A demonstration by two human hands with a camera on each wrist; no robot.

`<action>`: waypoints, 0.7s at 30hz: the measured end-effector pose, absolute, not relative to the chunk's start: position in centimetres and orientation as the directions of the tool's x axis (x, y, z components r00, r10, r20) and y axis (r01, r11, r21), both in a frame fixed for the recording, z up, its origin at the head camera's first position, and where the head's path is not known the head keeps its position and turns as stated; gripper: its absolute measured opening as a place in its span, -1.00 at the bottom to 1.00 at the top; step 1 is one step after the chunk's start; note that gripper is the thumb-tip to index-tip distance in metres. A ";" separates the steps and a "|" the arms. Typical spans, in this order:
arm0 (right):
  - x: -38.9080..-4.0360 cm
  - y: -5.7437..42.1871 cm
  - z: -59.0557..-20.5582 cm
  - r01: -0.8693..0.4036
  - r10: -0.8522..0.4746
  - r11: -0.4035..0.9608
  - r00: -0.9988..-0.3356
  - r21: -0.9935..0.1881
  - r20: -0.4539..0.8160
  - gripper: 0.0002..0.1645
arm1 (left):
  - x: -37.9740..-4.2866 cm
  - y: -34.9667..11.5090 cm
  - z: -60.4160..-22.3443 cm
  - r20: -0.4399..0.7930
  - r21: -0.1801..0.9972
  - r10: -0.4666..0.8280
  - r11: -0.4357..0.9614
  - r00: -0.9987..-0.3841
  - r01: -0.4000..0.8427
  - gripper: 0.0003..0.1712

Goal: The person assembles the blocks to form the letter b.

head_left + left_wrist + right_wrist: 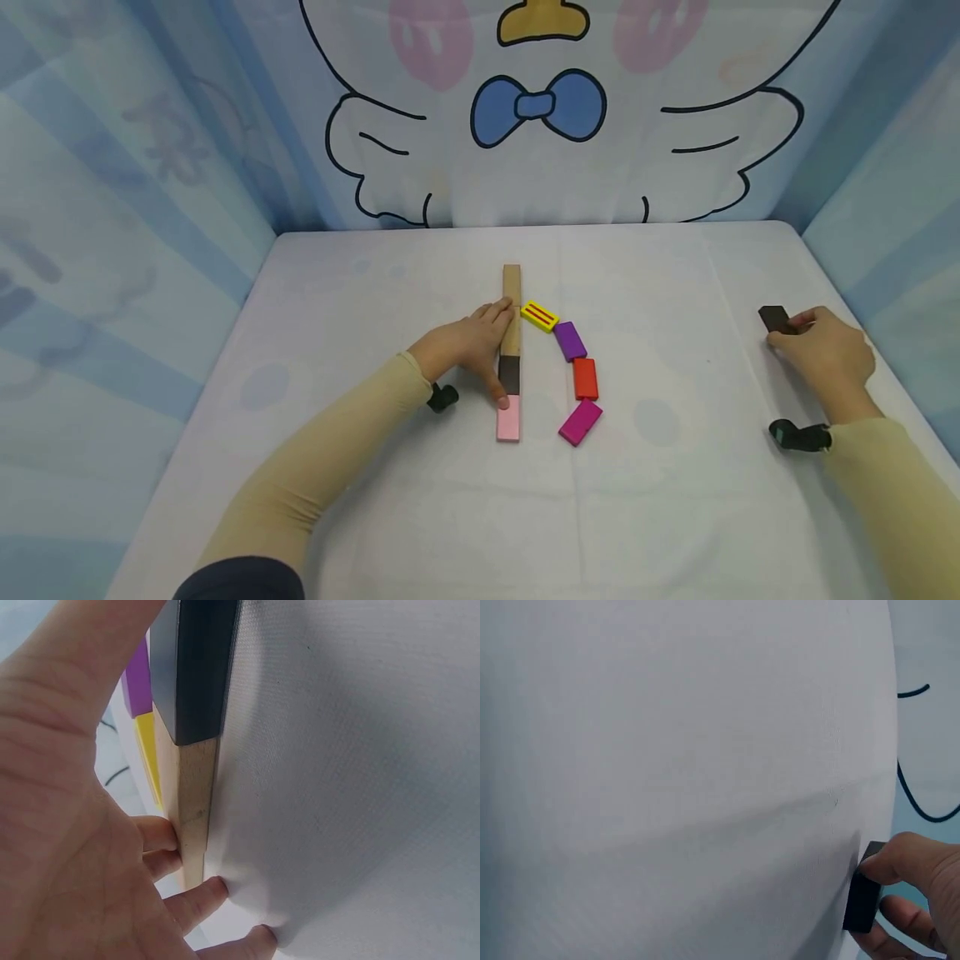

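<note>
In the head view a straight row of blocks stands mid-table: two plain wooden blocks (512,283) at the far end, a dark block (509,375), then a pink block (508,423) nearest. My left hand (480,342) lies along the row's left side, fingers extended at the wooden blocks, thumb by the pink one. The left wrist view shows its fingertips at the wood (196,787) and on the cloth. Over at the table's right side, my right hand (828,358) pinches a black block (772,318) between thumb and fingers; part of it is hidden.
Right of the row, a curved chain runs from a yellow block (540,317) with red stripes through a purple block (571,341) and a red block (586,380) to a magenta block (580,422). A white cloth (660,517) covers the table; printed curtains (135,250) surround it.
</note>
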State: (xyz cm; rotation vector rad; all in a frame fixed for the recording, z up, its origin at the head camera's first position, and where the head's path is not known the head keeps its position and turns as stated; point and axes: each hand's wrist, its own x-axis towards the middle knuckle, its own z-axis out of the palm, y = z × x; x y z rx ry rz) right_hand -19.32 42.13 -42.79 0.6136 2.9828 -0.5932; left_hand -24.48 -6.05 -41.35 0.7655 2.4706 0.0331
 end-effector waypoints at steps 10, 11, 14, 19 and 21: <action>-18.0 40.7 -43.3 0.292 0.286 0.876 -0.955 -0.384 -0.075 -0.34 | -24.5 -6.0 -41.3 -0.507 0.185 0.515 0.848 -0.691 0.497 0.83; -17.9 40.4 -43.3 0.280 0.276 0.878 -0.959 -0.387 -0.068 -0.35 | -24.5 -5.9 -41.3 -0.508 0.187 0.515 0.848 -0.690 0.496 0.83; -17.4 39.2 -43.3 0.243 0.241 0.885 -0.969 -0.397 -0.055 -0.35 | -24.4 -5.9 -41.3 -0.509 0.189 0.517 0.847 -0.688 0.497 0.83; -16.7 36.4 -42.8 0.161 0.160 0.894 -0.986 -0.417 -0.037 -0.36 | -24.4 -5.9 -41.2 -0.505 0.186 0.520 0.845 -0.689 0.502 0.84; -16.3 35.1 -42.4 0.129 0.126 0.895 -0.991 -0.427 -0.035 -0.38 | -24.5 -5.9 -41.3 -0.504 0.184 0.521 0.844 -0.689 0.503 0.83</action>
